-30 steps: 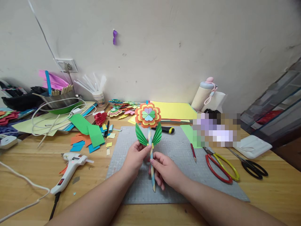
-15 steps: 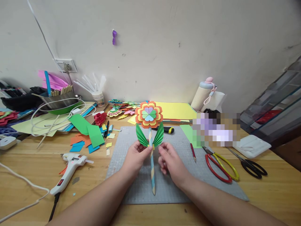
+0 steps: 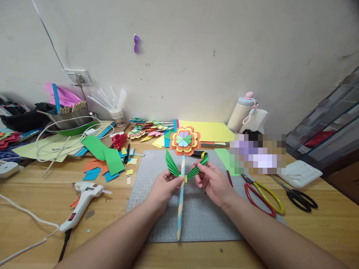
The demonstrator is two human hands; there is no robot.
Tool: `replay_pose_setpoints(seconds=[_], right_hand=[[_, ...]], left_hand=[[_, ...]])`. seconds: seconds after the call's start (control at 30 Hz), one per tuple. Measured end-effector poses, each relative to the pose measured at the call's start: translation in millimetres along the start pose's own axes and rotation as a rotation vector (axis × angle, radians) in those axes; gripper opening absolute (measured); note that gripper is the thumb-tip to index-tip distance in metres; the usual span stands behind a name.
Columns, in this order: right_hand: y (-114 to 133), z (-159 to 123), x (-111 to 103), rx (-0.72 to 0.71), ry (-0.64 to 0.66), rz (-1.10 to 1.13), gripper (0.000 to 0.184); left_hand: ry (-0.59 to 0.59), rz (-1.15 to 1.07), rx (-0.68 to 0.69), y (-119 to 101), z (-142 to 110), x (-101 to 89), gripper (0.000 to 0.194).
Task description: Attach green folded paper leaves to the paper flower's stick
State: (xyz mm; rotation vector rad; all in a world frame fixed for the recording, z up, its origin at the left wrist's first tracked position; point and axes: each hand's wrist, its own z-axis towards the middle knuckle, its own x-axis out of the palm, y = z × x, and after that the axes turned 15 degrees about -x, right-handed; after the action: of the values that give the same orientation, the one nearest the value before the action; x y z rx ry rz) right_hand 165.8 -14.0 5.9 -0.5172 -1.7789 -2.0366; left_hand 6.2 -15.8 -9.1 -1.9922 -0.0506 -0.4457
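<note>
Paper flower (image 3: 185, 141), w/ layered orange & yellow petals around a lilac, green & blue centre, is standing roughly upright in the hands over the middle of the cutting mat (image 3: 202, 220); its blue-and-cream striped stem (image 3: 181, 209) is leaning slightly, lower tip reaching the mat's near edge, contact unclear; two pleated green leaves are spreading either side, L leaf (image 3: 172, 164) & R leaf (image 3: 193, 172), w/ yellow paper bits showing at their bases.

L hand (image 3: 165, 186) is holding the stem at the leaf bases, grip narrow, thumb lying across the front; R hand (image 3: 211, 181) is pinching the R leaf near its outer part, grip narrow too.

Utility knife (image 3: 200, 154) is lying behind the R leaf, partly hidden; dark red pencil (image 3: 229, 178) is lying beyond the R hand, partly covered; red-and-yellow-handled scissors (image 3: 263, 196) are resting at the mat's R side, black-handled scissors (image 3: 301, 200) farther R on the wooden tabletop (image 3: 112, 246).

Glue gun (image 3: 82, 205) is lying L of the mat; green paper (image 3: 113, 161) is overlapping orange & blue pcs behind it; paper cups (image 3: 117, 116) are holding white sticks near the wall; yellow sheet (image 3: 207, 131) is lying behind the mat.
</note>
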Motion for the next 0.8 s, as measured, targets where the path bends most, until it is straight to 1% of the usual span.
replay_pose_setpoints(seconds=[0.13,0.27,0.37,0.47,0.57,0.67,0.8], right_hand=[[-1.0,0.1,-0.1,0.001,-0.015,0.043,0.021],[0.0,-1.3,1.0,-0.005,0.028,0.01,0.022],[-1.6,-3.7,1.9,-0.004,0.053,-0.058,0.026],[-6.7,-4.9,1.2,0.042,0.072,-0.175,0.025],[-12.9,-5.1,-0.3,0.04,0.084,-0.254,0.027],[-17.0,-5.6,-0.8,0.03,0.084,-0.227,0.028],[-18.6,-7.3,0.2,0.036,0.066,-0.167,0.027]], left_hand=[[-0.018,-0.005,0.018,0.4,1.2,0.0,0.031],[-0.006,0.021,0.054,-2.9,-1.6,2.6,0.032],[-0.033,0.021,0.069,-6.0,-3.6,4.4,0.033],[-0.052,0.023,0.082,-7.2,-3.3,4.4,0.031],[-0.068,0.014,0.075,-5.5,-0.9,2.4,0.032],[-0.073,-0.018,0.039,-2.3,1.9,-0.3,0.035],[-0.051,-0.026,0.004,-0.4,3.4,-2.2,0.037]])
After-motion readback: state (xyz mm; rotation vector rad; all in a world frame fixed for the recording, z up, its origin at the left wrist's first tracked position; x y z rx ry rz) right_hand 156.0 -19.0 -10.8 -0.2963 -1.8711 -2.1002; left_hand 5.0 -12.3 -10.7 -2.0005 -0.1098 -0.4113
